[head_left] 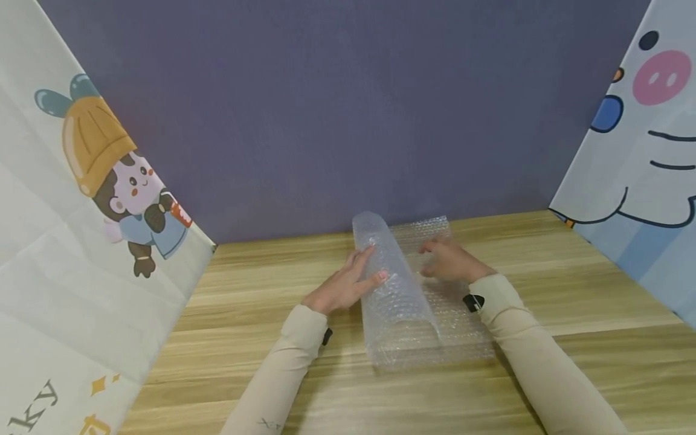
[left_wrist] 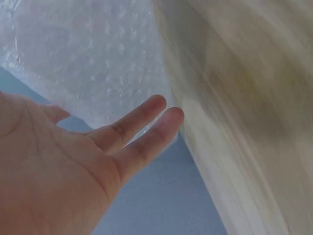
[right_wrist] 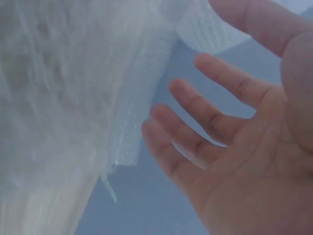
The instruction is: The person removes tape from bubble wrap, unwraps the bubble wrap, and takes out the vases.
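A clear sheet of bubble wrap (head_left: 397, 284) lies on the wooden table, its left part folded or curled over toward the right and its right part flat. My left hand (head_left: 344, 285) rests against the curled part's left side, fingers extended; the left wrist view shows the same hand (left_wrist: 73, 152) with its fingers against the bubble wrap (left_wrist: 93, 58). Above the flat right part hovers my right hand (head_left: 450, 260), fingers slightly bent and apart. In the right wrist view that hand (right_wrist: 220, 127) is spread, with nothing in its palm, beside the bubble wrap (right_wrist: 129, 112).
The wood-grain table (head_left: 261, 338) meets a dark purple-grey panel (head_left: 326, 121) at the back. White printed sheets stand at the left (head_left: 54, 254) and right (head_left: 641, 163), bearing cartoon figures. A dark band sits at each wrist.
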Demonstrator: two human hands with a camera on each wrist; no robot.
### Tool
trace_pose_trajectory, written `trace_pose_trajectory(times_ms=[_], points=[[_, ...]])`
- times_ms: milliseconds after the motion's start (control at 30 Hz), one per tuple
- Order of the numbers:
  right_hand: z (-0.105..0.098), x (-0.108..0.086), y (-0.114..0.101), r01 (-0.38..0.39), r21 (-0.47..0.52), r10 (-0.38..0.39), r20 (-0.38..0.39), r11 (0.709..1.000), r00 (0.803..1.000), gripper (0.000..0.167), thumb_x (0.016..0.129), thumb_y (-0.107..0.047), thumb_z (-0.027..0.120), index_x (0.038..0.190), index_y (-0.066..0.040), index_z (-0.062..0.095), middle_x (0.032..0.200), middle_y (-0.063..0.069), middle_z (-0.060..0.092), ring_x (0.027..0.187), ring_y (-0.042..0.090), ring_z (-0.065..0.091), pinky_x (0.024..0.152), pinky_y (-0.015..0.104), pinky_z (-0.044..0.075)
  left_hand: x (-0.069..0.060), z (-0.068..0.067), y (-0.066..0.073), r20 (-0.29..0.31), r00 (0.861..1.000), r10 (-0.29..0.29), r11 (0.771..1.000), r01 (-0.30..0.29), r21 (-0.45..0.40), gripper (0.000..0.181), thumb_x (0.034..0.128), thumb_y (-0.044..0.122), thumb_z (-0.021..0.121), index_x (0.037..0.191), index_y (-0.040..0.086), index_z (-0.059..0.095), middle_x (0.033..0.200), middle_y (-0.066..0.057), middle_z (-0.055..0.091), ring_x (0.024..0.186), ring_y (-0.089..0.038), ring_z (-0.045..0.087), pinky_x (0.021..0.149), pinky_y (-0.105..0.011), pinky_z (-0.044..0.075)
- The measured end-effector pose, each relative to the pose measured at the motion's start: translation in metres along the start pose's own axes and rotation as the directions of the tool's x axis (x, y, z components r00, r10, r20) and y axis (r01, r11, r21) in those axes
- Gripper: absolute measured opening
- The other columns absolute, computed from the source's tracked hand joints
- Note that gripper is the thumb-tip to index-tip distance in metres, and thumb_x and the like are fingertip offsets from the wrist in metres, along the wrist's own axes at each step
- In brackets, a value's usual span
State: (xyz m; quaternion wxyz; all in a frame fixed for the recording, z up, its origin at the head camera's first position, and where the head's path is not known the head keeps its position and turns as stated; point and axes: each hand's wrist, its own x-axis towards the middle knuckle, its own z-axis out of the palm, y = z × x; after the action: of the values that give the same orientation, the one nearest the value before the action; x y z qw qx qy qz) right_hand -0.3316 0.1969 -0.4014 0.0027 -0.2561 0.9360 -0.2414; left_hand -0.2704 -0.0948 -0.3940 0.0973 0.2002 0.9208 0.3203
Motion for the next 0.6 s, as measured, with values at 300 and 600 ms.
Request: trace_pose_trajectory(times_ms=[300, 600], points=[[0.013, 0.002, 0.001, 0.036, -0.041, -0.033, 0.085, 0.998, 0.996, 0.045, 0.086, -0.017, 0.08, 0.124, -0.001, 0.063, 0.129, 0.03, 0.058, 0.127, 0.053, 0.051, 0.106, 0.064, 0.045, -0.002, -0.011, -0.009, 0.037, 0.999, 0.021, 0.999, -0.019, -0.049, 0.087, 0.0923, 0.081, 0.041, 0.162, 0.048, 0.002, 0.175, -0.007, -0.001, 0.159, -0.036, 0.01, 0.123, -0.066, 0.019], [0.015, 0.002, -0.001, 0.03, -0.078, -0.02, 0.126, 0.997, 0.992, 0.045, 0.086, -0.02, 0.081, 0.124, -0.001, 0.066, 0.125, 0.023, 0.06, 0.125, 0.05, 0.05, 0.107, 0.062, 0.043, -0.002, -0.021, -0.014, 0.07, 0.994, 0.081, 0.995, -0.076, -0.067, 0.088, 0.0968, 0.071, 0.048, 0.166, 0.033, 0.008, 0.174, -0.004, 0.005, 0.159, -0.032, 0.015, 0.125, -0.061, 0.02]])
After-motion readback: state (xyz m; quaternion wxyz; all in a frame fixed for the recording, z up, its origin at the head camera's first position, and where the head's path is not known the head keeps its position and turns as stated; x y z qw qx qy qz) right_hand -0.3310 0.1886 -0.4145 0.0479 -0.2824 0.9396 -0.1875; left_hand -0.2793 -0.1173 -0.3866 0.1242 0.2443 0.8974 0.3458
